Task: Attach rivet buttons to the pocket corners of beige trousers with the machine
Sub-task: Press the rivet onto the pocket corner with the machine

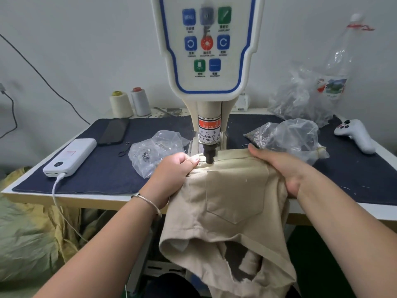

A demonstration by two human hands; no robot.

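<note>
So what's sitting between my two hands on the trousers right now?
In the head view, the machine's black punch tip comes down onto the beige trousers between your left hand and right hand, near the pocket's top left corner.

Beige trousers [234, 201] are draped off the table edge, back pocket [236, 190] facing up, its top left corner sitting right under the machine [209, 82] punch [208, 157]. The punch tip is down on the fabric there, waistband bunched behind it.

Left hand: your left hand [175, 168] pinches the trousers [234, 203] just left of the machine's punch [208, 155]
Right hand: your right hand [279, 168] grips the cloth's edge right of the punch
</note>
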